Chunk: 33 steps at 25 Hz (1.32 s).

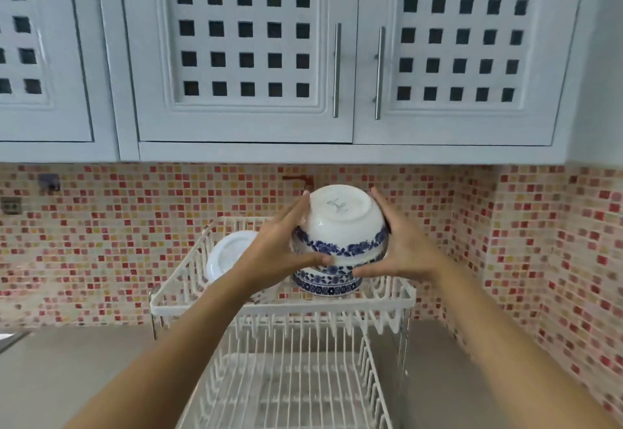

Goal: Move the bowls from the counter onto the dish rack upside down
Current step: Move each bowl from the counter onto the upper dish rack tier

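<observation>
Mosaic wall tiles (101, 243) in red, orange and cream, under pale cabinets (242, 58) with square-holed door panels and two steel bar handles. Grey table (67, 371) below. White wire dish rack (286, 307), two tiers, standing on the table against the tiles. Upper tier: one white plate (229, 253) on edge at the left; one blue-and-white bowl (327, 285) upside down at the right. Second bowl (340, 226), white with a blue floral band, held upside down and tilted, foot ring toward the camera, directly over the first bowl and overlapping it; whether the two touch cannot be told. Left hand (286, 243) clasps its left side, right hand (401, 243) its right side, thumbs underneath near the rim. Lower tier: nothing seen on it.
</observation>
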Available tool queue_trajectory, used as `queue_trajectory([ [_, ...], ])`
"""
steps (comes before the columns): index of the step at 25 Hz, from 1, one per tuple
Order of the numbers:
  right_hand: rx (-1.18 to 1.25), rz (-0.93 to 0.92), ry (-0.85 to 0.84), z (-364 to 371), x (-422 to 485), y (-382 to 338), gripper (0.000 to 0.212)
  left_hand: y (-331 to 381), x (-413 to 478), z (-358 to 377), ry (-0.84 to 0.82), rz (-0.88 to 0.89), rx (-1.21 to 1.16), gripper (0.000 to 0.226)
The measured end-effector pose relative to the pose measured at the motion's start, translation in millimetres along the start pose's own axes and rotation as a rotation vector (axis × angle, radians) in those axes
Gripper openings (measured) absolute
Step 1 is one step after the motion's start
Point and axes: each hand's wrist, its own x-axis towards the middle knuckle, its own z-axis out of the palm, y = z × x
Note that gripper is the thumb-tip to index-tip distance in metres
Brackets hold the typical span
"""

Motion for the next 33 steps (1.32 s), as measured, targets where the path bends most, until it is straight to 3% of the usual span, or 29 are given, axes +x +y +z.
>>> queue_trajectory([
  [12,-0.323,0.060,-0.192,28.6,19.9,29.6,0.146,-28.7,12.8,65.8,-0.180,-0.130,0.426,0.094],
  [16,-0.350,0.061,-0.222,38.3,22.7,37.9,0.145,-33.8,13.8,69.7,-0.217,-0.176,0.445,0.093],
  [33,-0.501,0.010,-0.249,49.6,26.1,40.9,0.143,-39.5,11.7,76.0,-0.083,-0.114,0.378,0.081],
])
